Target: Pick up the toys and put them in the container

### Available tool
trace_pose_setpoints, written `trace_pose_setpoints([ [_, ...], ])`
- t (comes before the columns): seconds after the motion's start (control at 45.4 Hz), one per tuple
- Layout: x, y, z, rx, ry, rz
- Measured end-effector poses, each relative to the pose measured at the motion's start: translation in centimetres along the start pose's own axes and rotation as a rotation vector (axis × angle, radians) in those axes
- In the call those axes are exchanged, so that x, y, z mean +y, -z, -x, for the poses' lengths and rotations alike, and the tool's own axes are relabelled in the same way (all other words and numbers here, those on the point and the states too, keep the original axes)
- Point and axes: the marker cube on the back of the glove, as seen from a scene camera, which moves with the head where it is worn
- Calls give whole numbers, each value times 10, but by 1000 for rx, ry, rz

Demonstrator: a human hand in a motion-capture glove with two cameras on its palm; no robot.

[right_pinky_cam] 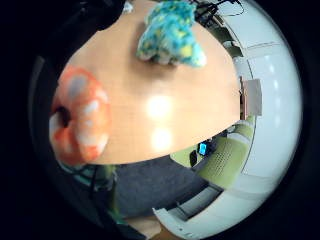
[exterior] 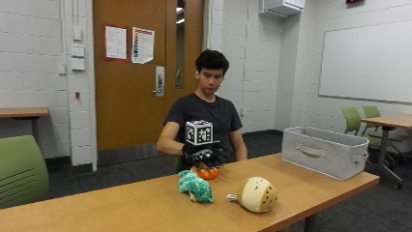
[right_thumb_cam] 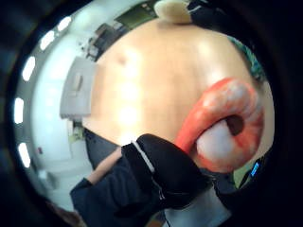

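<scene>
The orange toy (exterior: 206,172) sat in the gloved right hand (exterior: 201,155), just above the near side of the table (exterior: 128,208) in front of the person; in the thumb side palm view a gloved finger (right_thumb_cam: 165,175) curled against its pale underside, so the hand was closed around it. Only a narrow part of the plush seemed caught there, most of its body bulging free beside the palm, and that looked like the first risk: soft stuffing can slide out of a partial hold during a long carry. The container (exterior: 324,151), a grey fabric bin, stood well apart at the far right end of the table, so the toy would have to travel the width of the tabletop, and a drop along that stretch could send it rolling off the edge. The bin's walls looked soft, so a low approach might nudge or fold the rim rather than clear it. Just in front of the hand lay the teal toy (exterior: 195,187), and beside that the cream toy (exterior: 257,194); a sweeping path toward the bin could brush either one and push it toward the table's front edge.
</scene>
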Motion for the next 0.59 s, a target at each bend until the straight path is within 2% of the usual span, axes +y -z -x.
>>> trace_pose_setpoints([
  [0.352, 19, -36, -1, 22, -22, 154],
  [0.595, 28, -32, -3, -106, -42, 114],
])
